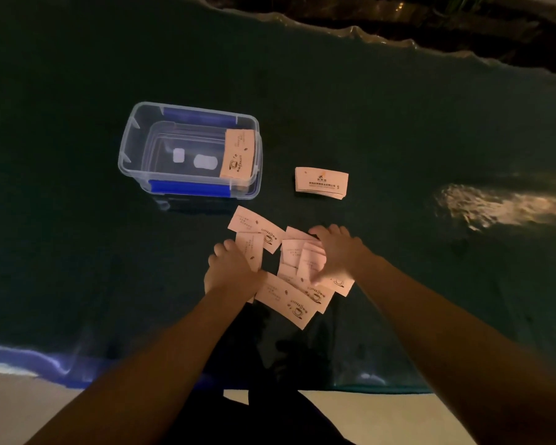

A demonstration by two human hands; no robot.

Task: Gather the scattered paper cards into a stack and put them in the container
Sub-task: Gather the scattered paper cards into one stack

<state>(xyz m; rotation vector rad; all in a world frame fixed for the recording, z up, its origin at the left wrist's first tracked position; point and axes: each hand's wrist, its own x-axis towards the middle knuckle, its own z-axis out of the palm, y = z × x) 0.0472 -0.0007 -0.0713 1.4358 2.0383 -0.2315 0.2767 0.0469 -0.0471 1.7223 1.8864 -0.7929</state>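
Both hands lie palm-down on a scatter of pale paper cards (297,285) on the dark green tabletop (77,252). The left hand (230,271) presses flat on the pile's left edge, fingers spread, gripping nothing; the right hand (336,252) covers the right side, fingers loosely curved over the cards. Several cards read "COFFEE" beside a cup drawing. A neat stack (321,183) lies farther off, its print unreadable. One card (238,155) leans inside the clear plastic container (126,146) with blue latches.

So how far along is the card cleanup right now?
Partly done. One batch of cards leans inside the clear container, and a neat stack waits beside it. The left hand and right hand are on the scattered cards, which remain ungathered.
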